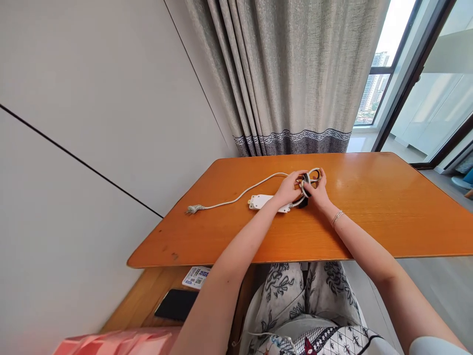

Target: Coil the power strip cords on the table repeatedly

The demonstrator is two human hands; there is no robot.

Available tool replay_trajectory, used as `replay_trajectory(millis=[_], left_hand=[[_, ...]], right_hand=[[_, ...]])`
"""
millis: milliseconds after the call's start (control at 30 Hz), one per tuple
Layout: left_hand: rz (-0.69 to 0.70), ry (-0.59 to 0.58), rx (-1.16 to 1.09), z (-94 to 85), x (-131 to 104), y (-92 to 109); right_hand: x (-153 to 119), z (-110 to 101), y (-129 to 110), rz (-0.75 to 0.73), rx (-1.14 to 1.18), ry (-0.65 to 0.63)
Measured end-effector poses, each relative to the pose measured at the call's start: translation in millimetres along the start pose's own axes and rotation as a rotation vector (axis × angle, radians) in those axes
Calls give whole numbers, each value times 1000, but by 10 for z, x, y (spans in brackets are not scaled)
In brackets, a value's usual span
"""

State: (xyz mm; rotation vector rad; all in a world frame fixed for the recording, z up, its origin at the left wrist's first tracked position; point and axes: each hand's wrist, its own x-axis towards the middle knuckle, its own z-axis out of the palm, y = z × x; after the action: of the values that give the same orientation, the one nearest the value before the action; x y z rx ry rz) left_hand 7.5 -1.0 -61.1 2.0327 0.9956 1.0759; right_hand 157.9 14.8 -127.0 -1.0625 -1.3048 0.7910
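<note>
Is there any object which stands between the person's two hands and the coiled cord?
Nothing visible does: the left hand and the right hand both hold the coiled cord. The white power strip lies on the table to its left, not between.

Daylight enters through the window at upper right, the sky blown white. Soft glare marks the table; wide-angle distortion stretches the edges.

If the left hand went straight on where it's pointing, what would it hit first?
The left hand would first meet the bunched cable it is touching; beyond that, probably the right hand, though one view leaves depth unclear.
</note>
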Motion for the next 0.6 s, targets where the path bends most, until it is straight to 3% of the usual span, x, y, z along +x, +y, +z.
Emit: replay_trajectory(millis=[100,167,233,400,600], left_hand=[[-34,82,1,165,-52,38],[-146,191,46,198,-74,11],[-274,221,40,177,-84,-32],[-345,88,-115,63,-132,-58],[-424,-49,-577,-79,-261,-13]], right_hand=[[125,-90,0,147,280,132],[177,-164,-22,143,324,161],[179,-214,-65,98,306,188],[7,-175,-237,-135,114,177],[-86,-153,-341,-334,-144,223]])
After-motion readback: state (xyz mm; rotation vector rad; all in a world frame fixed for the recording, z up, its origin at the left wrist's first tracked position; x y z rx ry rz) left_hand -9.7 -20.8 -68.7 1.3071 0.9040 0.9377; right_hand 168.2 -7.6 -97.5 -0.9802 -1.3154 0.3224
